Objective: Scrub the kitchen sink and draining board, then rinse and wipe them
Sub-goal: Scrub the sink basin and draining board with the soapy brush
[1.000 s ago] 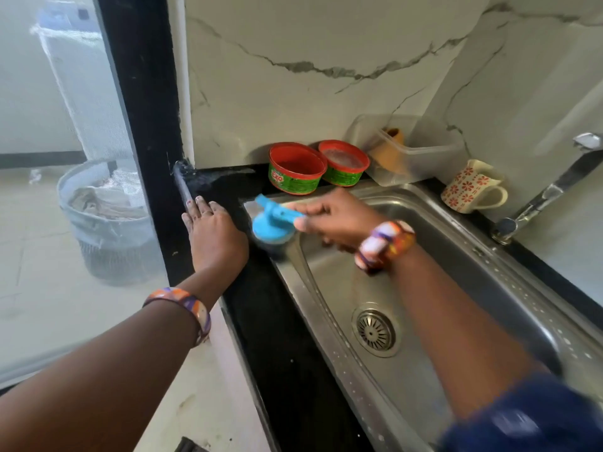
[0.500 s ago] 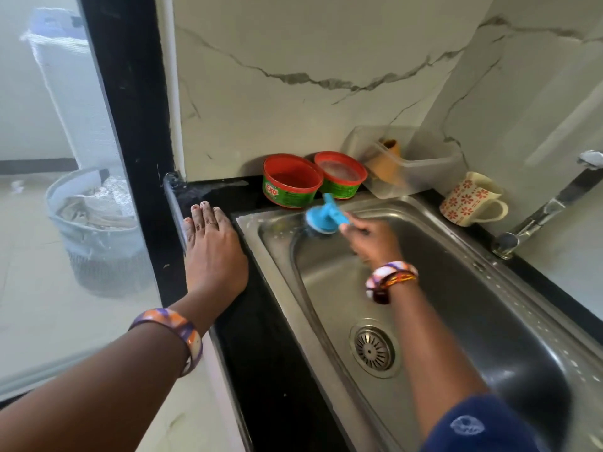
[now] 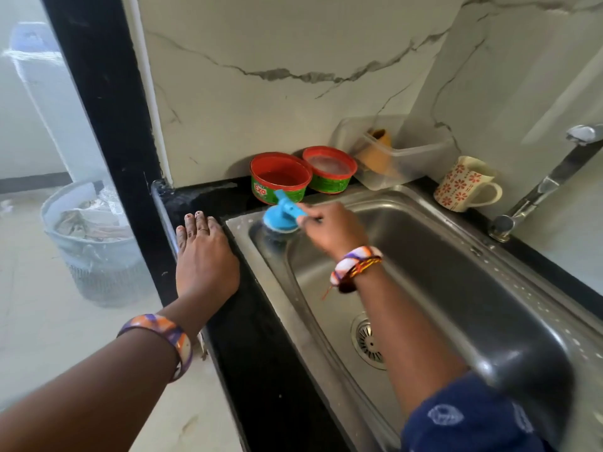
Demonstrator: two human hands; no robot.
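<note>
Head view, looking down at the steel sink, and the right hand has its fingers curled round the handle of a blue scrubber. The round pad faces down onto the sink's far left corner, right where the rim meets the basin wall. The handle's long axis runs sideways, from the pad toward the right hand, tilted a little upward at the far end. Motion blur smears the pad's underside.

The left hand lies flat, fingers straight and together, palm down on the black counter just beside the sink's left rim.

Along the back wall: two red-rimmed green tubs. The nearer tub stands just behind the scrubber; what it holds is hard to tell. The farther tub shows a pale, cloudy surface inside. Next to them, a clear plastic box holds something orange-brown. A flowered mug stands at the sink's back corner, near the tap; its inside is not visible.

Down in the basin, the drain strainer peeks out beside the right forearm.
</note>
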